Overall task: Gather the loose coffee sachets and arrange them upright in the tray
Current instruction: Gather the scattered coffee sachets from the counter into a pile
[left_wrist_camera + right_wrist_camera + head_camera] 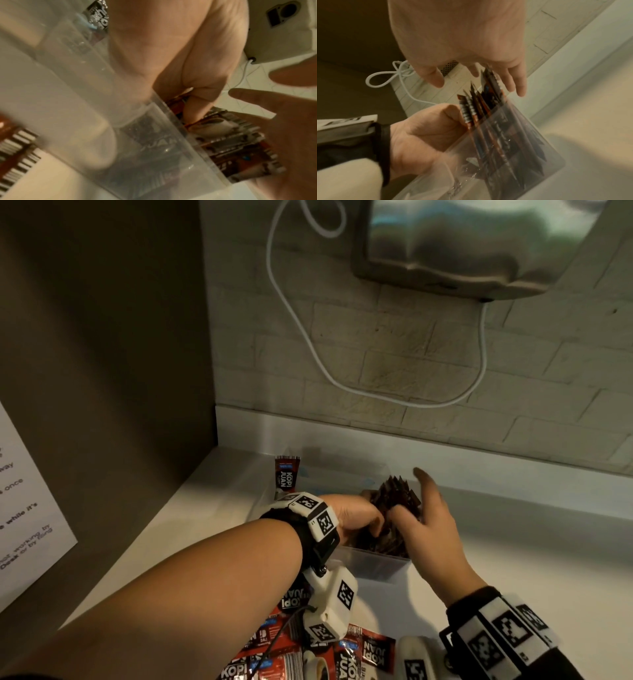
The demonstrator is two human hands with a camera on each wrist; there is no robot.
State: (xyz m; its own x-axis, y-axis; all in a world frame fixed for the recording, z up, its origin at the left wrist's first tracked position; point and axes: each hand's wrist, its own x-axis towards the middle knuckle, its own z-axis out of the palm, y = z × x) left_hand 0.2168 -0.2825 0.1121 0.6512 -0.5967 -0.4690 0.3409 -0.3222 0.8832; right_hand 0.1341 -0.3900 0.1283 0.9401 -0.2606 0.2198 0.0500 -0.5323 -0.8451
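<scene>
A clear plastic tray [376, 567] stands on the white counter. A bundle of red-and-black coffee sachets [394, 496] stands upright in its near end. My left hand [376, 529] has its thumb and curled fingers pinching the near edge of that bundle [474, 108]. My right hand [411, 505] is open, its straight fingers spread over the tops and right side of the bundle. One more sachet [286, 477] stands at the tray's far left end. Several loose sachets [308, 655] lie flat on the counter under my left wrist.
A white cable [308, 337] loops down the brick wall from a metal appliance [462, 241] mounted above. A dark side panel with a printed paper sheet [27, 508] closes off the left. White counter [531, 542] stretches to the right of the tray.
</scene>
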